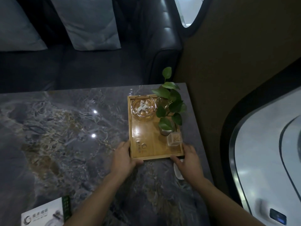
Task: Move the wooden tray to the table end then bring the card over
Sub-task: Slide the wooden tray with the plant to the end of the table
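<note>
Both hands clasp the near corners of the wooden tray (146, 144): the left hand (125, 158) wraps the near-left corner with its thumb along the near rim, and the right hand (189, 159) holds the near-right corner the same way. A hold at two corners probably keeps the load level, since the tray carries loose, breakable things. The tray lies flat on the marble table (65, 128), close to the table's far right corner, so it seems at or near the table end already.

On the tray, a glass ashtray (144, 108) sits at the far-left, a leafy plant (170, 105) in a glass vessel at the far-right, and a small clear box (174, 139) at the near-right, just beyond the right hand's fingers. The plant is tall and could tip if the tray jerks.

Just nearer than the tray, partly under the right hand, lies a pale flat object (177, 172) I cannot identify. The card (42, 215) rests well nearer and left of the tray, at the table's near edge, with a dark green strip (67, 207) touching it
</note>
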`<state>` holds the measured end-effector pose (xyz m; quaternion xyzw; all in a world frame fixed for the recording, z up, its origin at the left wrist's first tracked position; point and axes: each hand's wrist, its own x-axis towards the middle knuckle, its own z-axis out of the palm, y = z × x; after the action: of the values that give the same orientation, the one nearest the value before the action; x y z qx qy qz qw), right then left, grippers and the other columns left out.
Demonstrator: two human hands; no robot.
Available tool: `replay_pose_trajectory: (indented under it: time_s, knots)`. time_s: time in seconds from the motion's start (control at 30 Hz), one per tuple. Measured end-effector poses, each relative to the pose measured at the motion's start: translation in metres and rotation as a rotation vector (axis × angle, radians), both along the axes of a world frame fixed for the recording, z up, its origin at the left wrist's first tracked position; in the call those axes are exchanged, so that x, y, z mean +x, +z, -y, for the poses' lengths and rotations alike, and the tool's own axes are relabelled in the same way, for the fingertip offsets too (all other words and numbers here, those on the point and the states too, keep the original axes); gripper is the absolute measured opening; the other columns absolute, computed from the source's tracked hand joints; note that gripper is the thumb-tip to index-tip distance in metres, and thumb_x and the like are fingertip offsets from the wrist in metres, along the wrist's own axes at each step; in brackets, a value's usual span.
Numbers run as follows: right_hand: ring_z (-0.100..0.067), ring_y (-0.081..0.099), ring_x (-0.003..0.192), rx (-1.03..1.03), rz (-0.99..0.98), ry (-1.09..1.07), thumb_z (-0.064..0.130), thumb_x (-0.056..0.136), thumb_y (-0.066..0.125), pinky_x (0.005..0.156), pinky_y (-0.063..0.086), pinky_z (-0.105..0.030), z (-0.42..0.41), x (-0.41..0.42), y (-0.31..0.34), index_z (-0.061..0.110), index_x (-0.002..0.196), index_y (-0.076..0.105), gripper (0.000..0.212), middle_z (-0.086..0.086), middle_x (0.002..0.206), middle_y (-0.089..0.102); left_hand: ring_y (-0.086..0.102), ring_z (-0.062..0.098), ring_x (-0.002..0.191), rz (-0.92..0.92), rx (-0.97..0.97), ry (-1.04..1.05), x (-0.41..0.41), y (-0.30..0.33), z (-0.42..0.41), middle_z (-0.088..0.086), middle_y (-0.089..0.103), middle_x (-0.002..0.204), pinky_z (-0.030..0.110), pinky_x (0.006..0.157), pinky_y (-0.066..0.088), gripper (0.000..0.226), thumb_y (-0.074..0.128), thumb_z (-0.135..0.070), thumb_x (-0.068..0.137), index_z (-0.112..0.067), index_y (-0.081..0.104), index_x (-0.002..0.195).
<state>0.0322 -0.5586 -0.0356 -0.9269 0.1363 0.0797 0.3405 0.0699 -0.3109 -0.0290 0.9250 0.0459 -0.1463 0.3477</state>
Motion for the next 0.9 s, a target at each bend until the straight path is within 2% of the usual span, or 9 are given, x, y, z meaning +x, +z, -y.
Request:
replay_pose_trajectory:
  time_s: [0.17,0.3,0.57,0.77,0.9]
  knots:
    - [-0.024,0.056,0.101,0.017,0.013,-0.028,0.03,0.079,0.074,0.081,0.048,-0.034,0.008,0.001,0.0,0.015,0.119,0.056,0.046,-0.007,0.113,0.054,0.059,0.013,0.089,-0.017,-0.028,0.017,0.002,0.001,0.009,-0.006,0.059,0.1,0.028,0.08,0.051,0.076,0.095,-0.039,0.05,-0.023,0.065,0.119]
    - [-0.023,0.055,0.104,0.026,0.002,-0.035,0.029,0.079,0.074,0.083,0.047,-0.033,0.014,0.002,0.0,0.014,0.12,0.055,0.048,-0.008,0.114,0.055,0.055,0.01,0.083,-0.005,-0.028,0.013,0.003,0.002,0.017,-0.009,0.055,0.095,0.023,0.076,0.044,0.076,0.096,-0.037,0.05,-0.023,0.066,0.118]
    - [-0.022,0.055,0.106,0.048,-0.005,-0.061,0.027,0.081,0.074,0.087,0.045,-0.029,0.024,0.0,0.004,0.014,0.122,0.054,0.048,-0.008,0.119,0.053,0.058,0.011,0.088,-0.02,-0.05,0.01,0.007,0.003,0.03,-0.012,0.056,0.096,0.03,0.084,0.052,0.08,0.097,-0.037,0.048,-0.027,0.064,0.12]
    - [-0.019,0.053,0.106,0.052,-0.013,-0.083,0.023,0.082,0.073,0.087,0.038,-0.022,0.029,-0.001,0.007,0.012,0.125,0.053,0.049,-0.009,0.12,0.051,0.056,0.012,0.087,-0.024,-0.039,-0.007,0.009,0.003,0.037,-0.009,0.056,0.096,0.025,0.078,0.046,0.077,0.096,-0.036,0.048,-0.024,0.065,0.118]
    - [-0.022,0.05,0.112,0.037,-0.039,-0.11,0.025,0.082,0.072,0.093,0.041,-0.027,0.032,-0.002,0.007,0.011,0.128,0.05,0.053,-0.009,0.125,0.049,0.056,0.013,0.087,-0.024,-0.015,-0.019,0.011,0.001,0.042,-0.007,0.057,0.097,0.027,0.077,0.047,0.079,0.096,-0.039,0.047,-0.023,0.065,0.118]
